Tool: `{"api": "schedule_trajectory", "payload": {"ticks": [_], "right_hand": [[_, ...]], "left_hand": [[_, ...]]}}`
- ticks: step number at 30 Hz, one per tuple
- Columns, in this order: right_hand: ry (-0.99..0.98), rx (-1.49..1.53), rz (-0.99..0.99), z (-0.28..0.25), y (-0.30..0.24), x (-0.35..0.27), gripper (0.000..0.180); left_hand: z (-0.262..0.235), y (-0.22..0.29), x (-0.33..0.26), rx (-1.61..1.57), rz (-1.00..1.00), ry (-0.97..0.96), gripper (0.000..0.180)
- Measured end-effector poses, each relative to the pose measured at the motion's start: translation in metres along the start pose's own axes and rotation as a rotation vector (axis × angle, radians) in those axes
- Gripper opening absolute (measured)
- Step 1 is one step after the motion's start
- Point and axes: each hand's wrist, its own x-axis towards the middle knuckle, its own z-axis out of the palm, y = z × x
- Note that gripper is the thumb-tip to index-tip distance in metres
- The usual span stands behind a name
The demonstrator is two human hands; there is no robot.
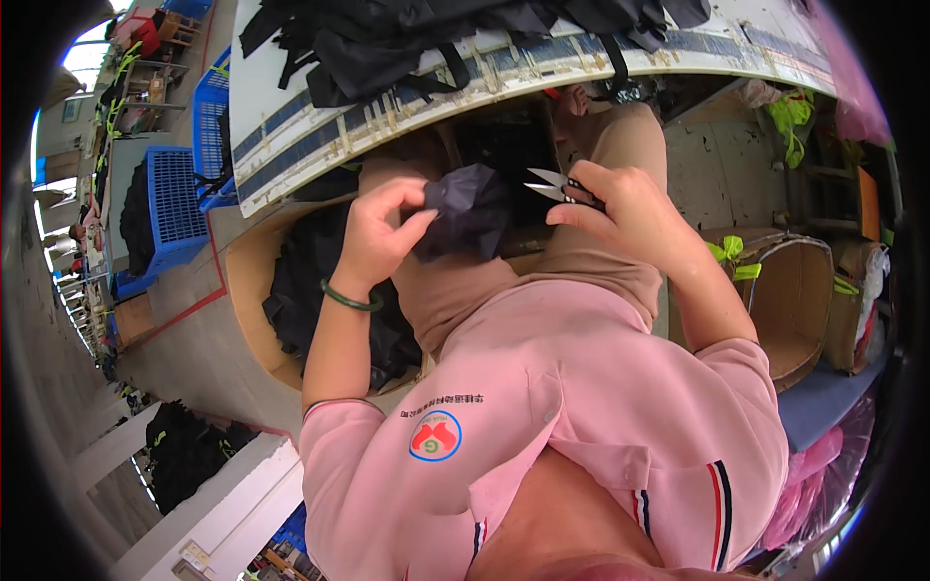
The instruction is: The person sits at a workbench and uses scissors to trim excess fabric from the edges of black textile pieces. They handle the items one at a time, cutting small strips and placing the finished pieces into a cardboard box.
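Observation:
Above my lap, my left hand [387,228] pinches the edge of a dark navy piece of fabric [470,213], which hangs bunched from the fingers. To its right, my right hand [620,198] is closed round a pair of thread snips [554,186] with black handles. Their two pointed blades stand apart and face the fabric, with a gap between blades and cloth. A heap of black fabric pieces [387,44] lies on the worn table [358,126] in front of me, some strips drooping over its edge.
Left of my legs stands a cardboard box [254,290] with black fabric inside. Farther left are blue plastic crates [179,208]. An open cardboard carton [794,300] sits on the right, with pink plastic bags [809,484] below it. The table edge runs just above my knees.

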Motion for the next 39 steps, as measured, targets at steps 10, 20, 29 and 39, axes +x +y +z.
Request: {"api": "schedule_trajectory", "payload": {"ticks": [10, 20, 29, 39], "right_hand": [[0.018, -0.058, 0.079, 0.026, 0.029, 0.024, 0.037], [0.009, 0.077, -0.016, 0.058, 0.020, 0.022, 0.032], [-0.017, 0.127, 0.118, 0.055, 0.056, -0.014, 0.029], [0.377, 0.727, 0.042, 0.050, 0.070, 0.040, 0.024]], "left_hand": [[-0.103, -0.089, -0.133, 0.560, -0.567, -0.624, 0.036], [-0.044, -0.012, 0.175, 0.564, 0.473, 0.431, 0.024], [-0.091, -0.007, 0.291, 1.136, -0.172, 0.363, 0.047], [-0.042, 0.030, 0.201, 0.702, 0.416, 0.520, 0.023]]}}
